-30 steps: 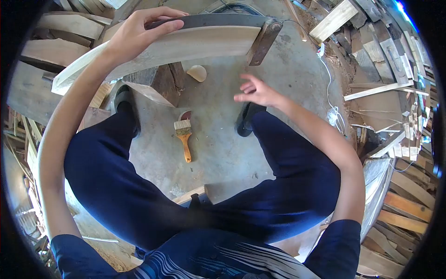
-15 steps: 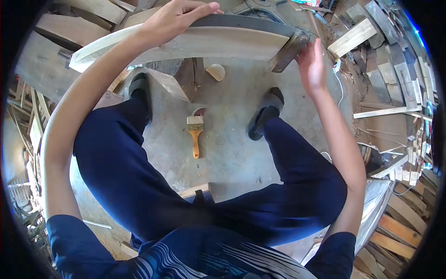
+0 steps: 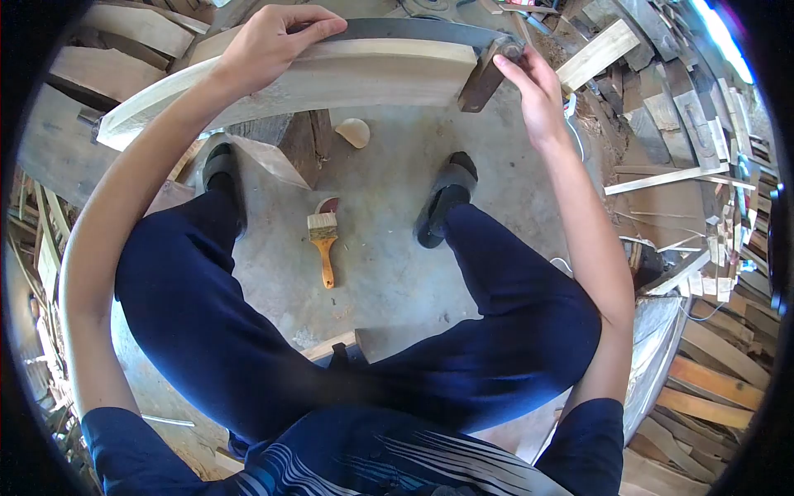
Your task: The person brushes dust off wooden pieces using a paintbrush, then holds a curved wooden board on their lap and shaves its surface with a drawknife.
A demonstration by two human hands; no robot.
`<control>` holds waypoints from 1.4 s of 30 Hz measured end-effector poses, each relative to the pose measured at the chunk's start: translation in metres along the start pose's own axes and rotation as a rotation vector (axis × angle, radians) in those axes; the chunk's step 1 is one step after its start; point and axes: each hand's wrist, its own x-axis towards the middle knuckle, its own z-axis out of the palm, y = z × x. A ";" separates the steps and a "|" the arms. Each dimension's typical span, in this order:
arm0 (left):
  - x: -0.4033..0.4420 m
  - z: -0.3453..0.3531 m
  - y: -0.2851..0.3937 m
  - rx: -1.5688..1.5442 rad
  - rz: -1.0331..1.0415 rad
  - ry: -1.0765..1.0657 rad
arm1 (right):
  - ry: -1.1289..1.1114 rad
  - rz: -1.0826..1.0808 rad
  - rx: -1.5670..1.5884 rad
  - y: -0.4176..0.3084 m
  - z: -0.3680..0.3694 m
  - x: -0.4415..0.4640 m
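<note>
A pale, curved wooden board [image 3: 372, 78] lies across the top of the view. Along its far side runs a dark grey curved strip [image 3: 405, 30], which looks like metal. My left hand [image 3: 269, 50] is bent over the strip's upper edge, thumb pointing right, its other fingers partly hidden. At the right end of the strip stands a dark wooden block [image 3: 481, 83]. My right hand [image 3: 538, 91] grips its upper end, the thumb on the near face and the fingers behind.
On the concrete floor between my feet lie a paintbrush [image 3: 323, 248], a reddish disc piece [image 3: 328, 205] and a pale round piece [image 3: 353, 132]. A dark wooden block [image 3: 289, 136] stands under the board. Wood offcuts [image 3: 600, 54] are piled at right, more planks [image 3: 124, 70] at left.
My right hand, held open beside the dark end block before, has closed around its upper end. My left hand stays on the strip. The whole view has shifted slightly.
</note>
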 end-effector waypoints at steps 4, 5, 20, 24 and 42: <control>0.002 -0.002 0.002 0.043 0.028 0.000 | -0.024 -0.007 0.001 0.008 0.002 0.003; 0.001 -0.002 0.001 0.043 0.035 -0.002 | -0.031 0.004 -0.006 0.010 0.001 0.002; 0.001 -0.002 -0.007 0.105 0.084 0.021 | -0.089 0.057 -0.068 0.007 -0.003 0.002; 0.000 -0.004 -0.004 0.065 0.021 -0.005 | -0.098 0.032 -0.065 0.008 -0.004 0.005; -0.005 -0.001 0.013 -0.074 0.021 0.032 | -0.153 0.034 -0.168 0.018 -0.015 0.004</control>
